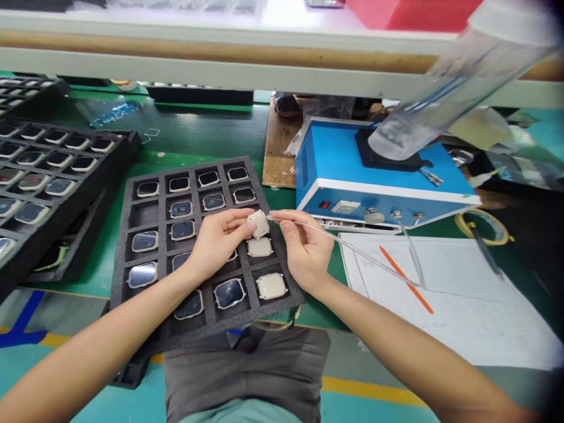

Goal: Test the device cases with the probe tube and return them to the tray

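Observation:
My left hand (215, 239) pinches a pale smartwatch case (259, 224) between thumb and fingers, above the right side of a black foam tray (146, 216). In my right hand (311, 249) is a thin pen-like tool whose tip meets the case's right edge. A clear tube (368, 257) trails right from that hand toward the front of a blue machine (388, 192). The tray's compartments hold several watches, mostly dark screen up. Two pale cases (272, 286) lie nearest, with their plain sides up. My left hand and forearm hide some compartments.
Stacked foam trays of watches (59, 187) stand at the left. A clear plastic cylinder (445, 94) leans on top of the blue machine. Paper sheets (476, 329), an orange stick (408, 281) and a tape roll (482, 226) lie at right. A shelf edge (220, 59) crosses above.

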`<state>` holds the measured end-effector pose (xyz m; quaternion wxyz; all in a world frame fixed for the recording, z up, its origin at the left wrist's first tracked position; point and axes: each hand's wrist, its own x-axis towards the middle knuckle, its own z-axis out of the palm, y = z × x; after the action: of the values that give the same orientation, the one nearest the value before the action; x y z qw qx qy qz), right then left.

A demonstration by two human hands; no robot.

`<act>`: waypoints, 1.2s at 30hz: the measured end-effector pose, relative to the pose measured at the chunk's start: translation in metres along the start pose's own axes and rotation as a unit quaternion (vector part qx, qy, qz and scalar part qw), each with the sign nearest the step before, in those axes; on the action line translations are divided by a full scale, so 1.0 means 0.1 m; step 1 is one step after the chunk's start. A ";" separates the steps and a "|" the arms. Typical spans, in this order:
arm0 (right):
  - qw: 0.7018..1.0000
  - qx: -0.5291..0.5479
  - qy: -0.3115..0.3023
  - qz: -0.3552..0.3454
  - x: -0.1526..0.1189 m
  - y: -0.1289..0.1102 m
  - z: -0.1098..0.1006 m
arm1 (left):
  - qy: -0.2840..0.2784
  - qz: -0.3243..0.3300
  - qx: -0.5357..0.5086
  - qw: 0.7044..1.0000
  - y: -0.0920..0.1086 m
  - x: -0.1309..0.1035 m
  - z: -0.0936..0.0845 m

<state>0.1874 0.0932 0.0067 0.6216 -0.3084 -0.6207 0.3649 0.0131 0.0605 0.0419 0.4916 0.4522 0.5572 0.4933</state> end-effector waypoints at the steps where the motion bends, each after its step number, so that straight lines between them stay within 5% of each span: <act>1: 1.000 -0.003 -0.004 0.003 -0.01 0.00 0.00 | -0.005 -0.004 -0.019 1.000 0.00 0.00 0.01; 36: 1.000 -0.006 -0.018 0.014 -0.07 0.07 -0.03 | -0.033 -0.007 -0.037 0.999 0.08 -0.01 0.05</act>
<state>0.1899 0.0917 -0.0027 0.6029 -0.3142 -0.6299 0.3754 0.0179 0.0607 0.0496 0.5295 0.4461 0.5250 0.4949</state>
